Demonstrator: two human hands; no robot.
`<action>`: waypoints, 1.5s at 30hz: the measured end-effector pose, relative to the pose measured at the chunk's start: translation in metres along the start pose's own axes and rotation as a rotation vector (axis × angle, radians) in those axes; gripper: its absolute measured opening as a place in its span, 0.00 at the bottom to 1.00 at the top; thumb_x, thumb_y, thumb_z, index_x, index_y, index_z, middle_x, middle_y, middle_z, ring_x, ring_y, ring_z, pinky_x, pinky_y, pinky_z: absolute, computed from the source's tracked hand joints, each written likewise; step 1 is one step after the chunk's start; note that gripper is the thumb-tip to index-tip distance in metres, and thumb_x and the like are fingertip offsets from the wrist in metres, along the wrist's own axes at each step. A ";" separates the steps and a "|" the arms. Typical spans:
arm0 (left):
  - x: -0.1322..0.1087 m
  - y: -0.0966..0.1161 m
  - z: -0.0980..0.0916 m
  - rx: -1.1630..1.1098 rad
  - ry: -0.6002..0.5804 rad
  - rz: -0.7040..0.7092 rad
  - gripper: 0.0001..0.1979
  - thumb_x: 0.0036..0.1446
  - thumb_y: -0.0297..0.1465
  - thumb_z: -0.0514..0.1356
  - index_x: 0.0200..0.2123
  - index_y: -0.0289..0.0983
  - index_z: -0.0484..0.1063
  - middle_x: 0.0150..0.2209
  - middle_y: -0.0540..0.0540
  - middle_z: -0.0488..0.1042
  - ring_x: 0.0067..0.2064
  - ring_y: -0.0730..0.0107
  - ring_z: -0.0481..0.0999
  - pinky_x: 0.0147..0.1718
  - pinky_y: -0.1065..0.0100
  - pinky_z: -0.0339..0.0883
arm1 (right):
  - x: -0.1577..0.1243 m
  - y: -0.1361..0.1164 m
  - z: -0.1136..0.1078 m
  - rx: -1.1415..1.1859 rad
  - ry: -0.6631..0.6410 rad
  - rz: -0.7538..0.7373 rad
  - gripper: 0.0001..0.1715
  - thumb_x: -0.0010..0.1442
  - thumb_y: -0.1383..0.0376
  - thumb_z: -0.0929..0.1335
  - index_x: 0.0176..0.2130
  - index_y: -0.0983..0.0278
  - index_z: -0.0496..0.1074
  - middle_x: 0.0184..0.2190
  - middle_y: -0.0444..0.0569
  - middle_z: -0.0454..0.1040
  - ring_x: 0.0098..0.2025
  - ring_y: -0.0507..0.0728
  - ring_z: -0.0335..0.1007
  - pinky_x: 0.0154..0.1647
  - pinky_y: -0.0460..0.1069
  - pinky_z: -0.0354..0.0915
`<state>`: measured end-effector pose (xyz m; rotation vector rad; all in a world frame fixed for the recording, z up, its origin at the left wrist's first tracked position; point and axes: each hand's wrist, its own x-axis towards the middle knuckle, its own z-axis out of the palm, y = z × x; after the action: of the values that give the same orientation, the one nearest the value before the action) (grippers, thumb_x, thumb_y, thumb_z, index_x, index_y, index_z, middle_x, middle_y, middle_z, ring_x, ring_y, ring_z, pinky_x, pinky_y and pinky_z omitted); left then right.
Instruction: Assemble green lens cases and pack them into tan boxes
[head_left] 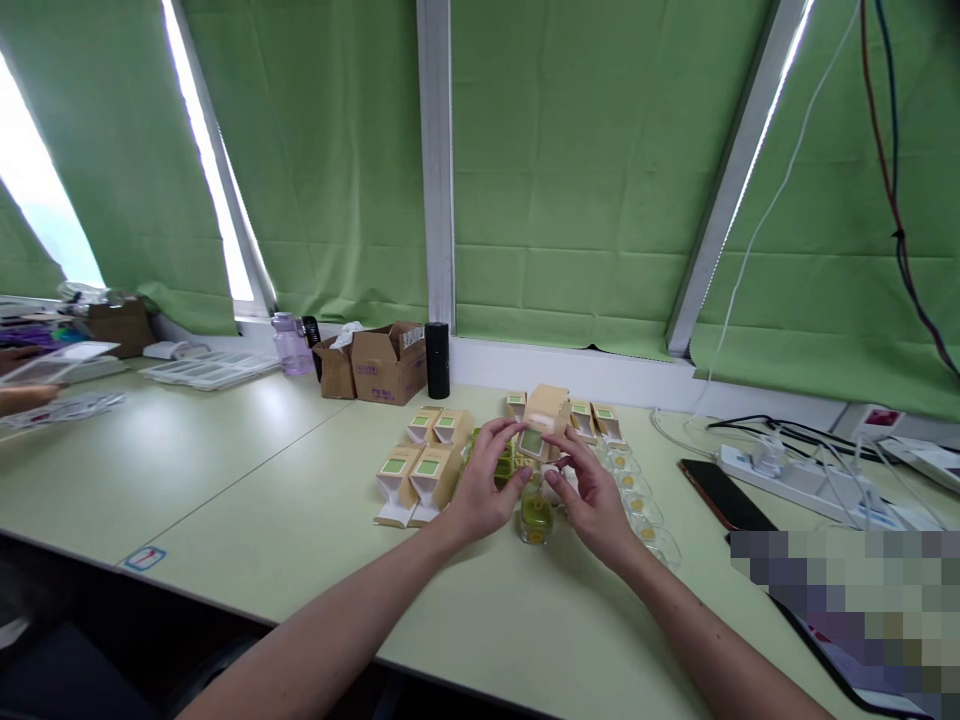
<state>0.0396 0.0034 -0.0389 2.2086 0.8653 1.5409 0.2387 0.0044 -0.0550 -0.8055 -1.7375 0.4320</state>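
Note:
Between my hands is a small kraft-paper box with its flap up and a window in its front. My left hand pinches its left side. At its right side, the fingers of my right hand are closed on it too. Just below, a small clear container with green contents stands on the table. Behind my left hand, a green tray is partly covered. Similar windowed boxes stand in a group to the left, with more boxes behind. Several clear plastic cups or lids line up beside my right hand.
A black phone and a white power strip with cables are at the right. Farther back stand a black bottle, open cartons and a purple jug. Another person's hand is at far left.

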 end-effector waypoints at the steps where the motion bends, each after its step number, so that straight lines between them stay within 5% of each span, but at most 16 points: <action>1: 0.000 0.000 0.000 0.021 0.000 0.012 0.26 0.67 0.33 0.61 0.66 0.45 0.64 0.65 0.37 0.61 0.69 0.49 0.62 0.66 0.46 0.62 | -0.001 -0.001 0.000 0.001 -0.009 0.016 0.24 0.70 0.55 0.68 0.63 0.52 0.71 0.57 0.56 0.74 0.75 0.67 0.50 0.65 0.65 0.64; 6: -0.001 -0.001 0.001 0.067 0.023 0.041 0.29 0.68 0.35 0.59 0.70 0.45 0.60 0.68 0.37 0.59 0.71 0.49 0.59 0.69 0.46 0.57 | -0.007 -0.007 0.000 -0.046 -0.025 -0.003 0.26 0.70 0.55 0.67 0.65 0.50 0.69 0.73 0.53 0.57 0.77 0.68 0.44 0.71 0.70 0.54; 10: 0.001 -0.003 0.001 0.039 0.071 0.000 0.26 0.69 0.38 0.59 0.68 0.43 0.64 0.66 0.36 0.65 0.68 0.49 0.63 0.66 0.46 0.61 | -0.006 -0.013 -0.002 -0.099 -0.035 -0.120 0.32 0.71 0.57 0.66 0.70 0.48 0.60 0.76 0.49 0.51 0.77 0.68 0.43 0.73 0.72 0.50; 16: 0.002 -0.007 0.004 -0.143 0.113 -0.195 0.31 0.66 0.47 0.61 0.67 0.41 0.61 0.59 0.36 0.72 0.54 0.54 0.75 0.53 0.54 0.72 | -0.006 -0.024 -0.005 -0.056 -0.108 -0.192 0.34 0.72 0.58 0.63 0.73 0.49 0.54 0.73 0.47 0.57 0.78 0.65 0.41 0.74 0.70 0.52; 20: 0.005 -0.008 0.005 -0.233 0.154 -0.272 0.34 0.62 0.47 0.66 0.64 0.40 0.59 0.54 0.38 0.75 0.51 0.57 0.76 0.51 0.57 0.71 | -0.008 -0.021 -0.004 -0.031 -0.145 -0.191 0.27 0.72 0.60 0.63 0.68 0.51 0.64 0.69 0.48 0.65 0.74 0.64 0.54 0.74 0.69 0.52; 23: 0.009 -0.013 0.000 -0.269 0.222 -0.319 0.35 0.60 0.44 0.68 0.64 0.40 0.58 0.54 0.38 0.74 0.52 0.58 0.76 0.52 0.58 0.71 | -0.005 -0.017 -0.004 -0.054 -0.094 -0.225 0.20 0.72 0.65 0.62 0.57 0.53 0.74 0.56 0.49 0.78 0.64 0.63 0.70 0.71 0.69 0.57; 26: 0.014 -0.016 -0.006 -0.311 0.244 -0.322 0.33 0.59 0.42 0.68 0.62 0.39 0.59 0.54 0.39 0.74 0.52 0.59 0.76 0.52 0.58 0.71 | 0.002 -0.019 -0.010 -0.216 -0.101 -0.201 0.12 0.68 0.67 0.65 0.44 0.56 0.78 0.42 0.51 0.82 0.53 0.65 0.75 0.55 0.64 0.69; 29: 0.016 -0.015 -0.012 -0.323 0.209 -0.315 0.31 0.58 0.40 0.69 0.60 0.39 0.61 0.54 0.40 0.74 0.51 0.59 0.77 0.51 0.59 0.72 | 0.007 -0.027 -0.016 -0.472 -0.252 -0.187 0.05 0.61 0.66 0.70 0.39 0.57 0.77 0.35 0.51 0.81 0.48 0.67 0.73 0.50 0.65 0.66; 35: 0.017 -0.010 -0.018 -0.341 0.116 -0.342 0.34 0.56 0.35 0.70 0.61 0.42 0.58 0.52 0.42 0.74 0.50 0.60 0.78 0.50 0.59 0.73 | 0.000 -0.040 -0.014 -0.795 -0.523 -0.238 0.12 0.54 0.62 0.75 0.39 0.60 0.74 0.35 0.55 0.80 0.47 0.70 0.70 0.47 0.63 0.63; 45: 0.018 -0.001 -0.025 -0.199 -0.231 -0.418 0.31 0.54 0.27 0.66 0.58 0.43 0.60 0.50 0.42 0.73 0.48 0.58 0.79 0.44 0.61 0.73 | -0.009 -0.043 -0.030 -0.729 -0.597 -0.149 0.19 0.51 0.66 0.77 0.42 0.59 0.72 0.35 0.49 0.79 0.41 0.64 0.70 0.43 0.57 0.59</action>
<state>0.0200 0.0135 -0.0173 1.8691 0.9754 1.1018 0.2558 -0.0355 -0.0241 -1.1123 -2.5548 -0.1053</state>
